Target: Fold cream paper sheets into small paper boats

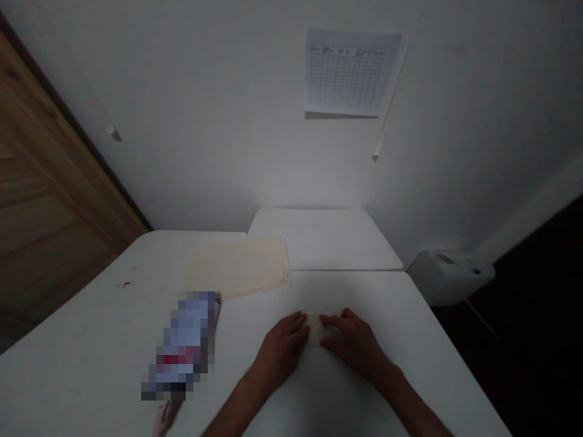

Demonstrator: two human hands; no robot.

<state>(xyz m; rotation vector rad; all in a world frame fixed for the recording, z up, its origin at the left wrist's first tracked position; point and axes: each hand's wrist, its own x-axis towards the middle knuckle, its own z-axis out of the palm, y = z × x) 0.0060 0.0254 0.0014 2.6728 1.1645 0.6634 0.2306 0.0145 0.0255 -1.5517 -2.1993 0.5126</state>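
Note:
A small cream rectangle (pixel 314 331), which looks like a folded sheet, lies flat on the white table between my hands. Whether it is cloth or paper I cannot tell. My left hand (pixel 288 341) grips its left edge, fingers bent and close together. On the other side my right hand (pixel 352 340) has its fingertips at the upper right corner and its thumb at the lower right one. A stack of larger cream sheets (pixel 239 265) lies farther off to the left, with its layered edges showing on the right.
Left of my hands lies a pixelated blue-and-red item (pixel 184 343) with a pinkish strap. White tables (pixel 325 240) meet the wall, where a printed chart (pixel 345 73) hangs. A white container (pixel 449 276) stands past the right edge; a wooden door (pixel 50 158) is at left.

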